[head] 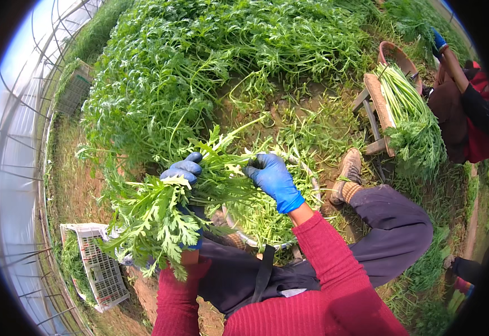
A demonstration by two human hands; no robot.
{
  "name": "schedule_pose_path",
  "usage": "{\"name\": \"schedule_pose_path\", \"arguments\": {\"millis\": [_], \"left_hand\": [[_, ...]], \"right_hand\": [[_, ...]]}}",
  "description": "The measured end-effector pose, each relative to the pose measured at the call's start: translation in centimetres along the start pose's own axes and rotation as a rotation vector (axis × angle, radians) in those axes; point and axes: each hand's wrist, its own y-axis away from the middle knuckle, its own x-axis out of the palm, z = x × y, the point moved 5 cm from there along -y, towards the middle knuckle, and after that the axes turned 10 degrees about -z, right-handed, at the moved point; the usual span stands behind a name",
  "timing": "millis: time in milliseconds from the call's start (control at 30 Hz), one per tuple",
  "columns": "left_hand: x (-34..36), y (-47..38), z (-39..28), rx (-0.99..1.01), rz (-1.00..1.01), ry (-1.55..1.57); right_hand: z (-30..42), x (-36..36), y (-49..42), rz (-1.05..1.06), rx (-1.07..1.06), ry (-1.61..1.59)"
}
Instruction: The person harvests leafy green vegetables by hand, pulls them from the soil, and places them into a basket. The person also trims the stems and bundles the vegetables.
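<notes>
My left hand (182, 170), in a blue glove, is closed around a bunch of leafy green stalks (164, 214) whose lobed leaves hang over my wrist and forearm. To its right, my right hand (272, 178), also blue-gloved, has its thumb and fingers pinched on leafy stems at the bunch's stalk side. Exactly which stems lie between those fingertips is partly hidden. Below both hands, between my legs, is a round tub (316, 185) heaped with loose leaves and trimmings (261, 218).
A dense bed of leafy plants (164, 63) grows ahead. At right, cut stalks (412, 96) lie on a wooden stand (381, 113) beside a reddish basin (400, 59); another person (458, 105) sits there. White plastic crate (101, 269) lies lower left, a grey crate (74, 90) upper left.
</notes>
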Motion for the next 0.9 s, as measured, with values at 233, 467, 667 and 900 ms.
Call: {"name": "schedule_pose_path", "arguments": {"millis": [233, 467, 667, 900], "left_hand": [[1.7, -1.1, -1.8, 0.121, 0.282, 0.011], [9.4, 1.7, -3.2, -0.016, 0.605, -0.523], [13.4, 8.6, -0.9, 0.163, 1.064, -0.865], [14.5, 15.0, 0.8, 0.208, 1.305, -0.871]], "right_hand": [[1.0, -9.0, 2.1, -0.194, -0.094, 0.591], [2.8, -3.5, 0.3, 0.229, 0.144, -0.587], [-0.9, -12.1, -2.8, -0.154, 0.067, 0.770], [6.2, -0.3, -0.4, 0.831, -0.489, 0.781]]}}
